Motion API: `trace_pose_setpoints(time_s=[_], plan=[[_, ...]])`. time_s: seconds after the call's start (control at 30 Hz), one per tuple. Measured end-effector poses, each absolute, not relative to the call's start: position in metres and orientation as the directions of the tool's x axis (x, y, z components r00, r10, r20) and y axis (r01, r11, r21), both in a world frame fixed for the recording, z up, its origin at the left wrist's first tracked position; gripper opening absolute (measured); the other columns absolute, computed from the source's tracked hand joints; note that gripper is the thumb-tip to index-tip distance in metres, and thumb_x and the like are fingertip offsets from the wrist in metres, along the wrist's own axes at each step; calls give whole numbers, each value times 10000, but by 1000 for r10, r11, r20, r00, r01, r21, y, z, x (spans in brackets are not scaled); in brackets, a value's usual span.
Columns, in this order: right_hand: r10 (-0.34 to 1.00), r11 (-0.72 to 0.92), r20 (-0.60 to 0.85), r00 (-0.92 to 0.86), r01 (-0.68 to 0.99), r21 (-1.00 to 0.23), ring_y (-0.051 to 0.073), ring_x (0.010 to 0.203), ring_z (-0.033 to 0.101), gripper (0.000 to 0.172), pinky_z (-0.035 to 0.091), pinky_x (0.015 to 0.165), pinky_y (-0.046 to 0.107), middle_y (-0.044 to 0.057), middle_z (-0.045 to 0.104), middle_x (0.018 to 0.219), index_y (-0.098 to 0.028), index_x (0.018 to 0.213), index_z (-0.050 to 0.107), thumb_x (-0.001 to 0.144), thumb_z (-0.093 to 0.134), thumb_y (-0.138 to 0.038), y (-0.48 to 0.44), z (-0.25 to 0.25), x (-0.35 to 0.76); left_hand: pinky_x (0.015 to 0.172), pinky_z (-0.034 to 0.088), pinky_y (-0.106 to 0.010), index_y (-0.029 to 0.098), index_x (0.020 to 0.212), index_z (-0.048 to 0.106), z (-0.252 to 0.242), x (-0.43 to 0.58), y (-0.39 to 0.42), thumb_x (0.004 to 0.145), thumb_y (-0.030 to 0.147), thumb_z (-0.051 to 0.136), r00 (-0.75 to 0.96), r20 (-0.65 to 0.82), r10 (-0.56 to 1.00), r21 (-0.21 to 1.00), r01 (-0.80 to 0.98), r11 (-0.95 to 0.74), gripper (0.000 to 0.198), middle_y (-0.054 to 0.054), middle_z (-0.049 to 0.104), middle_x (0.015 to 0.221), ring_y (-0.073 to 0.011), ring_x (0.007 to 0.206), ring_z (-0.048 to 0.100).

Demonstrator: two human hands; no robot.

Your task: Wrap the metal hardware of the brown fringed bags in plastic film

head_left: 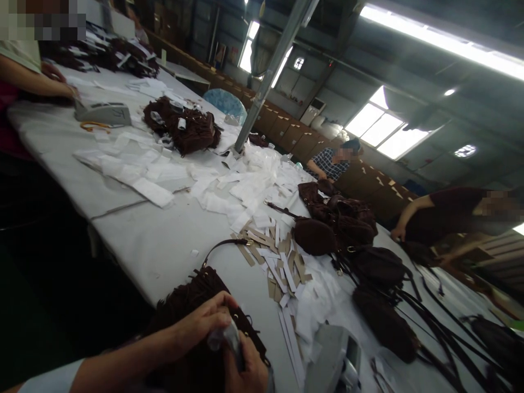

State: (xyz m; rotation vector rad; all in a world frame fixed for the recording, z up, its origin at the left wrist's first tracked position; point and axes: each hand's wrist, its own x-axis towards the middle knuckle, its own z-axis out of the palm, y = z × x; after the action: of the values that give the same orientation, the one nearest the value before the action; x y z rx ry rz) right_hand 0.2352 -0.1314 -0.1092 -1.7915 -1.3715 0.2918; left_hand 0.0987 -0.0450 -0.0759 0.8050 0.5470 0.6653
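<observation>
A dark brown fringed suede bag (192, 305) lies at the near edge of the white table (155, 240), its strap (223, 244) curving away. My left hand (202, 322) rests on the bag with its fingers curled round a crumpled piece of clear white wrapping (224, 337). My right hand (245, 367) comes up from below, and its fingers pinch the same wrapping. Both hands are closed on it, just above the bag's fringe.
Beige and white paper strips (278, 262) lie scattered beside the bag. More brown bags (347, 229) and long straps (442, 322) pile up at right. A grey device (335, 355) sits near my right hand. Other people work at the far left and across the table. A metal pole (270, 76) rises mid-table.
</observation>
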Motion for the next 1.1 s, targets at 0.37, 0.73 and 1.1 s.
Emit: trace_pose_setpoints(time_s=[0.37,0.73,1.1], plan=[[911,-52,227,344,643,-764,194,636,646,511,510,624,249,33,718,738,-221,942,714,723,589,-665,-133,-85,228,453,224,-197,194,833,488,-52,112,-48,859,491,577,582,-148,800,846,-345,407,311,75,388,582,-75,479,295],[938,-56,262,228,845,-533,210,461,614,624,403,447,270,67,666,565,-228,759,677,884,272,-686,-137,-97,230,602,339,-237,199,1006,560,-62,105,-52,871,581,486,602,22,798,996,-80,33,411,11,545,745,-130,640,459],[916,-121,241,322,792,-598,146,408,500,493,373,442,243,0,578,474,-229,677,630,862,400,-623,-130,-68,216,435,232,-208,220,799,397,-65,134,-52,874,618,434,306,-285,908,802,-442,401,406,82,321,602,-86,477,257]])
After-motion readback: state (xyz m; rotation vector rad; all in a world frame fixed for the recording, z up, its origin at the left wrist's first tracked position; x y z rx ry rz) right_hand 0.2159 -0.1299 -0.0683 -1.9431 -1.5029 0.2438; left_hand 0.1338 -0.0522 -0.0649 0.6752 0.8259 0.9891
